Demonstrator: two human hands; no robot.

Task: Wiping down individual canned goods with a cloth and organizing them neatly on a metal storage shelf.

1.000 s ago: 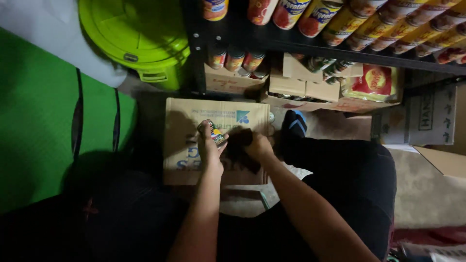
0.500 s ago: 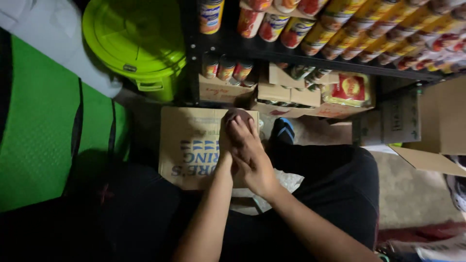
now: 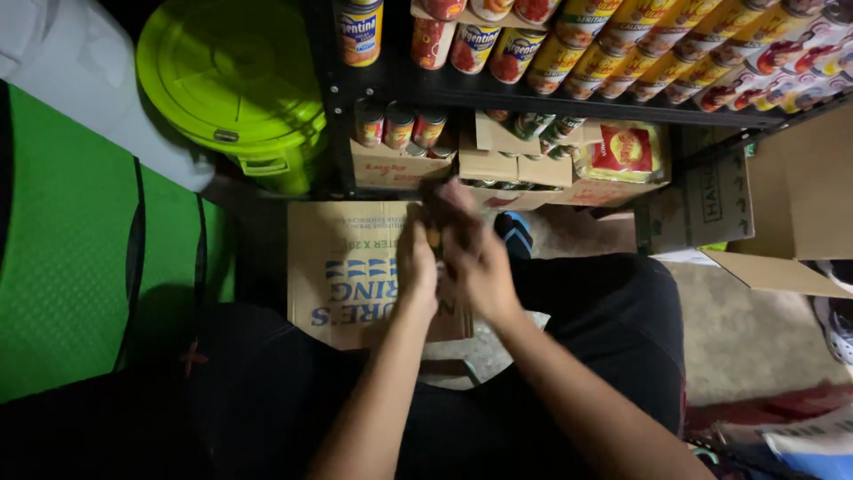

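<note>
A person sits on the floor facing a low shelf unit, seen from above. Both hands meet in the middle of the view, raised toward the shelves. The left hand (image 3: 416,262) and right hand (image 3: 478,267) are pressed close together, fingers curled around a small dark object (image 3: 434,233) between them. It is motion-blurred, so what it is cannot be told, nor exactly how tightly each hand closes on it. The object sits over the far edge of a flattened cardboard box (image 3: 351,267) lying on the floor just near of the shelves.

In judgement, the hold would go best with both hands steady and close, the object kept low over the cardboard so it lands softly if it slips, and clear of the crowded cans beyond.

The cardboard is matte brown with blue print. The black metal shelf (image 3: 533,96) carries rows of glossy cylindrical cans (image 3: 569,44), mostly yellow and red, lying on their sides. Below, small upright tins (image 3: 398,124) stand in an open carton (image 3: 391,164). Far left is a round lime-green plastic bin (image 3: 233,76) with a ridged lid. Left, a bright green woven fabric panel (image 3: 62,258). Right, an open brown box (image 3: 791,196). The person's trousers (image 3: 613,320) are dark.
</note>
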